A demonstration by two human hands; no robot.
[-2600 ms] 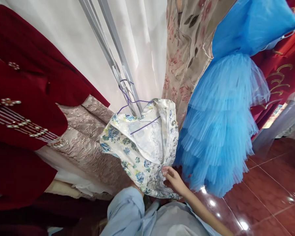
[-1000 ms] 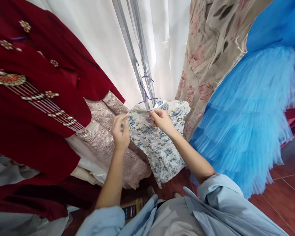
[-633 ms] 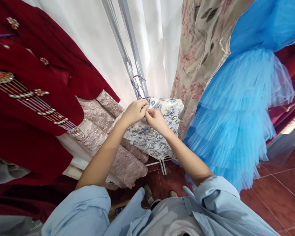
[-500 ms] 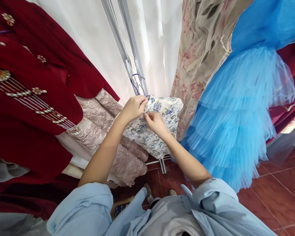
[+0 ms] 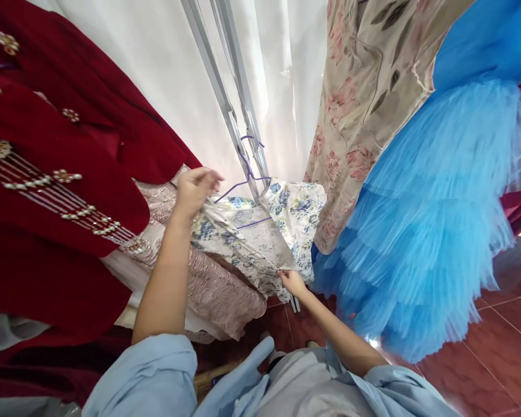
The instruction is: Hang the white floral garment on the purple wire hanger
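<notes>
A white dress with blue flowers (image 5: 301, 211) hangs on a purple wire hanger (image 5: 249, 174), its opening parted so the plain inner side shows. My right hand (image 5: 292, 282) pinches the low end of this opening; any zip pull in the fingers is too small to make out. Higher up on the left, my left hand (image 5: 196, 191) is closed at the dress's left edge, its fingers slightly blurred. Between the two hands the left edge of the opening runs in a taut slanting line.
A metal rack (image 5: 219, 75) stands before white drapery (image 5: 156, 63). Dark red beaded clothing (image 5: 91, 150) and a pink textured garment (image 5: 226, 286) hang left. On the right are a beige floral garment (image 5: 347, 116) and a blue tulle dress (image 5: 421, 231). Red tiles (image 5: 495, 341) cover the floor.
My hands have parted from the neckline: the right moved down along the dress, the left moved out to the left. The dress opening has spread, baring the hanger.
</notes>
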